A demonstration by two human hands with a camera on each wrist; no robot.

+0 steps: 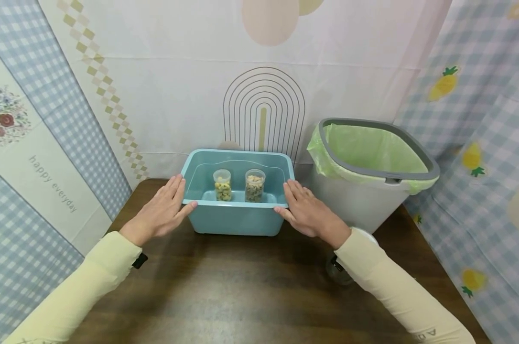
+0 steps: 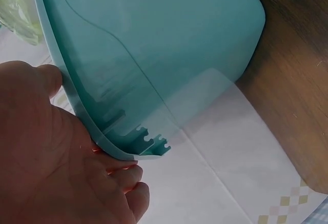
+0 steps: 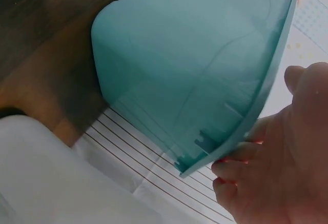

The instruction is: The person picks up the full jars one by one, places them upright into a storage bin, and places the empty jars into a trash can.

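Note:
A teal plastic tub (image 1: pixel 235 220) stands on a dark wooden table (image 1: pixel 242 286) near its back edge. Inside it stand two small clear jars, the left jar (image 1: pixel 222 185) and the right jar (image 1: pixel 254 186), both holding yellowish pieces. My left hand (image 1: pixel 165 210) presses flat against the tub's left side at the rim, fingers straight. On the tub's right side my right hand (image 1: pixel 304 210) lies the same way. In the left wrist view, the left hand (image 2: pixel 56 152) touches the rim of the tub (image 2: pixel 169 44). In the right wrist view, the right hand (image 3: pixel 287 152) touches the tub (image 3: pixel 195 65) too.
A white waste bin (image 1: pixel 371 186) with a grey rim and a green liner stands just right of the tub. A clear round object (image 1: pixel 339 273) sits half hidden under my right sleeve. Patterned cloth walls close in at the back and on both sides.

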